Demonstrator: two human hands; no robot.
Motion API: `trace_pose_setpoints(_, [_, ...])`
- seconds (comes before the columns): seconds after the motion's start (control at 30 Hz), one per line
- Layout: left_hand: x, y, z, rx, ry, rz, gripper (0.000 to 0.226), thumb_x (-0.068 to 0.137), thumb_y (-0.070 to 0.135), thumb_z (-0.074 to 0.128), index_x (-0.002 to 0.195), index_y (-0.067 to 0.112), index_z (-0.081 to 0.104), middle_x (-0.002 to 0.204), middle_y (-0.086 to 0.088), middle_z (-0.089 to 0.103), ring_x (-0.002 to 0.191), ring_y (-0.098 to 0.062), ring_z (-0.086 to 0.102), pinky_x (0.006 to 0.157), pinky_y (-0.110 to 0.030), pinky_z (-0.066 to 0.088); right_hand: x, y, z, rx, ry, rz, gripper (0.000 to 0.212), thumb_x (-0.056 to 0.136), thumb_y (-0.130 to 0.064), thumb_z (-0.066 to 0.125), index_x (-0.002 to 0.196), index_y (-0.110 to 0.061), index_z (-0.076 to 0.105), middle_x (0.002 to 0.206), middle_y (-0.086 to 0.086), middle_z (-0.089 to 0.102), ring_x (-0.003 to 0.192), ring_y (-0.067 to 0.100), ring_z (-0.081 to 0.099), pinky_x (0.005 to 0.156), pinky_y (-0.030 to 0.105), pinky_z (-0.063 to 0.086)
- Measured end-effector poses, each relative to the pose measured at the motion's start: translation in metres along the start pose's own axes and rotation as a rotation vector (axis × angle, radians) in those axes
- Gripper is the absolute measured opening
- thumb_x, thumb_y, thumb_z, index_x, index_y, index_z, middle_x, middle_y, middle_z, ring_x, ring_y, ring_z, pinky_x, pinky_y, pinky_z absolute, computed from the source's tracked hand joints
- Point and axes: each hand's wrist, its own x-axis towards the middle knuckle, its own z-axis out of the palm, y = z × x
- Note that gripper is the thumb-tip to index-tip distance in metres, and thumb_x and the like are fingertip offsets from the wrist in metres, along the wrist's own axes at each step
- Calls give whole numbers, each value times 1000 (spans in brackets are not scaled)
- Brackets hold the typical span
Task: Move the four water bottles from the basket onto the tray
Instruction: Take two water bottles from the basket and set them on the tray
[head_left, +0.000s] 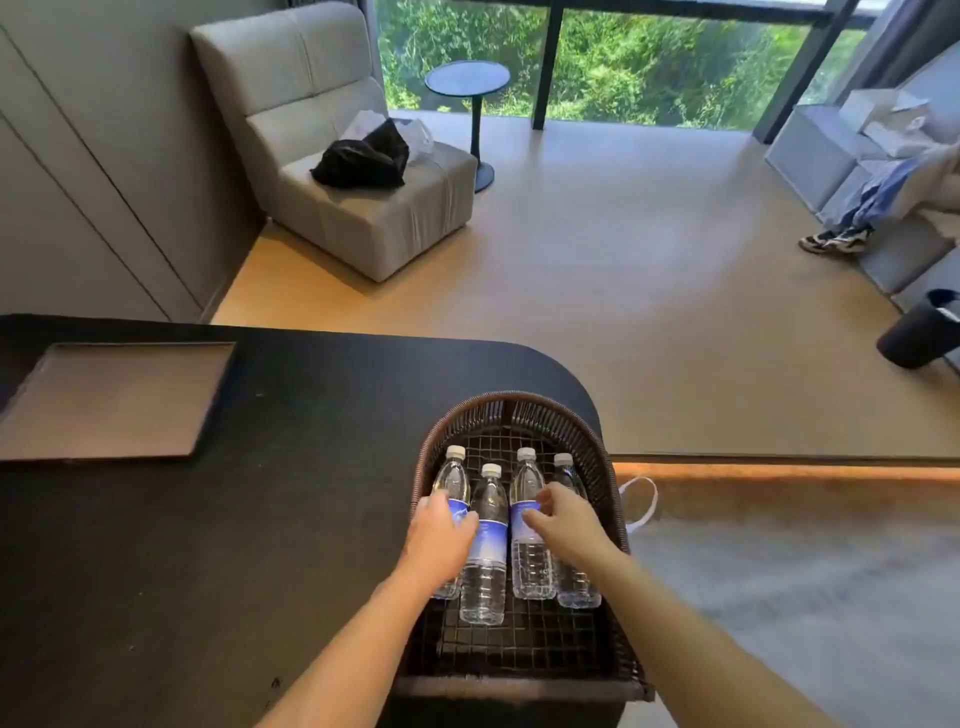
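Note:
Several clear water bottles with white caps and blue labels lie side by side in a dark woven basket (597, 452) at the table's right end. My left hand (439, 540) wraps around the leftmost bottle (451, 480). My right hand (563, 525) rests over the rightmost bottle (576, 587), its fingers curled against the third bottle (527, 566). The second bottle (485, 561) lies between my hands, untouched. An empty brown square tray (114, 397) sits on the table at the far left.
The black table (291, 493) has a rounded right end where the basket overhangs the near edge. Beyond are a grey armchair (343, 156) with a black bag, a small round side table (467, 83), and a dark bin (919, 332) at right.

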Motion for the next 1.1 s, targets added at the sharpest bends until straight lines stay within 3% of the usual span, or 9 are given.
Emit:
trace_pose_setpoints(0.23, [52,11,18,-7,-32,-51,77,94,42,62,154,6,31,157,-17,37,142,-34,40,116,-50,36,48,-15,-11,-86,-43,69,24,90,-35,73,98,-20,57,90,-4,61,91,21,61,77,35,46])
trace_pose_setpoints(0.37, [72,15,22,59,-18,-102,89,95,42,64,159,1,17,159,-21,36,145,-38,37,119,-46,33,61,-26,-19,-189,-137,52,21,92,-32,74,96,-24,55,108,6,72,104,26,66,85,35,49])
trace_pose_setpoints(0.57, [97,16,29,126,-3,-159,71,94,41,67,145,0,40,144,-21,51,132,-38,52,110,-46,43,76,-20,-20,-244,-176,117,30,87,-38,79,85,-27,51,90,-4,62,93,22,65,79,36,51])
trace_pose_setpoints(0.67, [99,21,33,212,-5,-153,68,93,39,69,141,-1,45,141,-22,53,130,-38,53,109,-46,44,76,-14,-16,-179,-159,140,42,72,-49,87,94,-23,61,99,-1,69,91,21,68,82,39,58])
trace_pose_setpoints(0.77, [96,22,32,246,11,-130,60,94,32,69,140,-1,46,140,-21,53,128,-36,53,107,-45,45,71,-5,-11,-99,-100,124,57,60,-52,90,101,-23,63,115,2,61,98,20,64,87,42,60])
trace_pose_setpoints(0.9, [78,21,26,264,69,-27,65,94,32,70,142,0,42,140,-18,52,129,-33,51,108,-43,44,42,-4,-11,-18,-8,60,68,70,-44,90,123,-20,56,123,3,49,116,21,50,104,40,48])
trace_pose_setpoints(1.0, [51,18,21,264,96,97,71,92,34,71,147,2,38,139,-15,49,130,-32,47,109,-42,41,11,3,-8,96,7,-2,76,75,-47,85,138,-28,47,128,-1,59,118,15,58,106,39,49])
trace_pose_setpoints(1.1, [23,4,11,188,86,229,51,88,33,74,130,13,53,121,-5,50,118,-25,50,98,-39,47,-25,8,-2,209,36,-57,76,84,-34,83,148,-31,42,134,-11,64,118,6,62,105,30,48])
